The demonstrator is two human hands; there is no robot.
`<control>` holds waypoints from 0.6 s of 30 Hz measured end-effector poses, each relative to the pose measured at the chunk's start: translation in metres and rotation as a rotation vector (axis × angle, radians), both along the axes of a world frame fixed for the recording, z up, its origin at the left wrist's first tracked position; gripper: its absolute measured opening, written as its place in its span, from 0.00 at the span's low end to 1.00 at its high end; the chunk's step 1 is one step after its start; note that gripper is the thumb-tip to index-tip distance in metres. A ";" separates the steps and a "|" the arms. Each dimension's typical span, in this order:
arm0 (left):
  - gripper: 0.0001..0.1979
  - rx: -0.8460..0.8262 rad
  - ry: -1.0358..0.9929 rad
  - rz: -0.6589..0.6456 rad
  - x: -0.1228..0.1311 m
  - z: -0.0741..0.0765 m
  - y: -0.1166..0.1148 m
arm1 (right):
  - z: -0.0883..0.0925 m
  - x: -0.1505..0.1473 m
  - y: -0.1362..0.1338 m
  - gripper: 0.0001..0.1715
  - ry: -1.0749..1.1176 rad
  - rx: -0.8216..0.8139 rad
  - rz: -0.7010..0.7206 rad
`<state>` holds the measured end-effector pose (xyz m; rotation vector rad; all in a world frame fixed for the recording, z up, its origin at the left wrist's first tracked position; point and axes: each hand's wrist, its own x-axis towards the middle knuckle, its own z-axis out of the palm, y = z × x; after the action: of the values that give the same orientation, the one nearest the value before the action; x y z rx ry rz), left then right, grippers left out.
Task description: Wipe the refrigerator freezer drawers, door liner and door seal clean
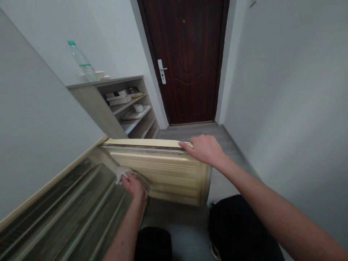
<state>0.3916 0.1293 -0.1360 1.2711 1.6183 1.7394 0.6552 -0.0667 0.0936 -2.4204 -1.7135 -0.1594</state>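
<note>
A grey slatted casing (62, 206) lies left of the left hand (133, 185), which closes on a white cloth (121, 175) against a cream ribbed panel (168, 174); the right hand (203, 149) curls over the panel's top edge. Ahead of the hands, a plastic bottle (83, 61) stands on a shelf unit (104, 82), left of a dark wooden door (185, 61).

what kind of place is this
Most likely the entrance hallway of a flat: a dark wood-grain front door with a metal lever handle, a built-in shelf unit holding household odds and ends, and a narrow passage of grey flooring.
</note>
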 end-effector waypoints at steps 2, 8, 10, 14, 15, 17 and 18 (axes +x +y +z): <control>0.23 0.002 -0.025 0.014 -0.002 -0.007 0.007 | 0.001 -0.001 0.000 0.51 -0.001 -0.004 -0.003; 0.23 -0.011 0.009 -0.086 0.015 -0.025 -0.025 | 0.002 -0.003 -0.001 0.52 -0.018 -0.020 -0.022; 0.22 -0.024 0.037 -0.154 0.032 -0.028 -0.054 | 0.001 -0.003 -0.001 0.52 -0.023 -0.016 -0.020; 0.23 -0.051 0.079 -0.303 0.083 -0.029 -0.136 | 0.000 -0.002 0.000 0.53 -0.030 -0.008 -0.009; 0.22 -0.053 0.087 -0.356 0.097 -0.029 -0.157 | 0.000 -0.002 0.000 0.53 -0.033 -0.011 -0.014; 0.22 -0.057 0.097 -0.469 0.117 -0.029 -0.191 | 0.000 -0.001 0.001 0.52 -0.036 -0.015 -0.026; 0.22 -0.063 0.099 -0.512 0.122 -0.029 -0.201 | 0.000 0.000 0.001 0.51 -0.035 -0.014 -0.029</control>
<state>0.5138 -0.0721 -0.1649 1.5897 1.2378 1.3178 0.6548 -0.0655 0.0936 -2.4677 -1.6997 -0.1956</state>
